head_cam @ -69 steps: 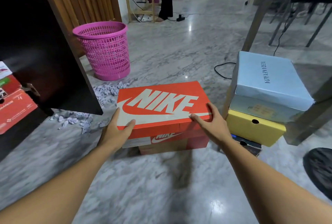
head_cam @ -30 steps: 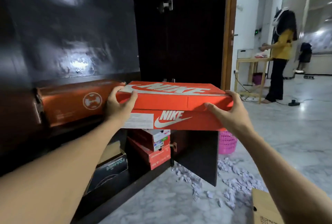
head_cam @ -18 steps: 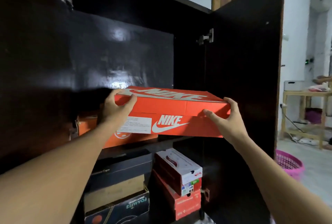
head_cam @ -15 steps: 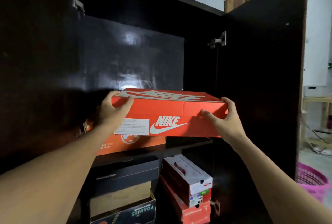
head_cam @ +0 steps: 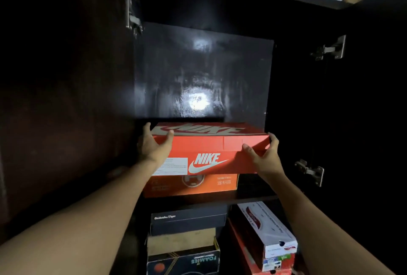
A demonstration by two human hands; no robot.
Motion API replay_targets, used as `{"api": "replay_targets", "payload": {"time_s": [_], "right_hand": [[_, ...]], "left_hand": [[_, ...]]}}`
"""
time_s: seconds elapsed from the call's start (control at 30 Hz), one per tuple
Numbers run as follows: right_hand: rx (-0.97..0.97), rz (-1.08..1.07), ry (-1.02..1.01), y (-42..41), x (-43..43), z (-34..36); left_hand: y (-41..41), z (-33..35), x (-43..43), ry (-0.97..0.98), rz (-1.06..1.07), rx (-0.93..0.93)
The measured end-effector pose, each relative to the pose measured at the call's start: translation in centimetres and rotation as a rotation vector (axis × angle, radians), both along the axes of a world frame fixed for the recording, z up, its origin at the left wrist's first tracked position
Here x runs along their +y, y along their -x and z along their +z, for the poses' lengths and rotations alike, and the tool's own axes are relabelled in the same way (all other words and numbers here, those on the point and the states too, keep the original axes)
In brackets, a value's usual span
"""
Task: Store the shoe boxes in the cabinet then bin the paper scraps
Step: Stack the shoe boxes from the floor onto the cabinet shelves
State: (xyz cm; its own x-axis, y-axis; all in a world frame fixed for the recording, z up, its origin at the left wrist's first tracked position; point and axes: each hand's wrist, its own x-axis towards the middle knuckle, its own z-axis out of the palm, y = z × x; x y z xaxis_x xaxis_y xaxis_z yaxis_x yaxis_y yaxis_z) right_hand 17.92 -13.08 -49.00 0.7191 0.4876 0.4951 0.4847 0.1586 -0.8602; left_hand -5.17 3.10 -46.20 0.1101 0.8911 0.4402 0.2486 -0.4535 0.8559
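An orange Nike shoe box sits inside the dark cabinet, on top of another orange shoe box on the upper shelf. My left hand grips the Nike box's left end, thumb on its lid edge. My right hand holds its right end, thumb on the front face, fingers round the corner. Paper scraps and the bin are out of view.
Below the shelf stand a black Onitsuka Tiger box, a tan box, a dark Foamies box, and white and red boxes stacked at the right. Both cabinet doors stand open; metal hinges show.
I lifted the Nike box from the floor, turned to the cabinet and raised it. Over the last half second it moved deeper in, onto the orange box on the shelf.
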Motion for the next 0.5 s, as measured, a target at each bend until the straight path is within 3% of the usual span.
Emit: {"api": "replay_targets", "payload": {"time_s": [0.1,0.2,0.5], "right_hand": [[0.011,-0.017,0.075,0.7,1.5,0.5],[0.005,-0.096,0.115,1.2,3.3,0.5],[-0.159,-0.194,-0.023,-1.6,11.6,-2.0]], "left_hand": [[-0.1,-1.5,-0.4,-0.357,0.179,0.389],[-1.1,-2.7,-0.5,-0.670,0.142,0.616],[-5.6,-4.8,6.6,-0.690,0.287,0.704]]}}
